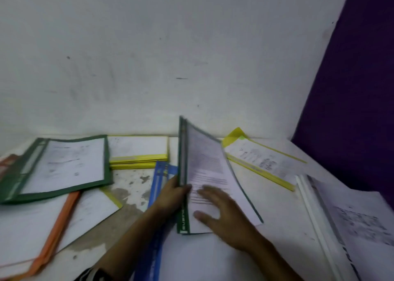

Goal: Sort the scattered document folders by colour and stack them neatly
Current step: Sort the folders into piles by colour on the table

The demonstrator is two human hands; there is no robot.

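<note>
While the left hand pinches the spine of the green folder at frame centre, the right hand lies flat and open on its cover; the other green folder sits far left, nearer the left hand.

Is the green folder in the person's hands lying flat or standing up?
Standing up on its edge. The green folder is gripped at the spine by the left hand, while the right hand rests on its page.
</note>
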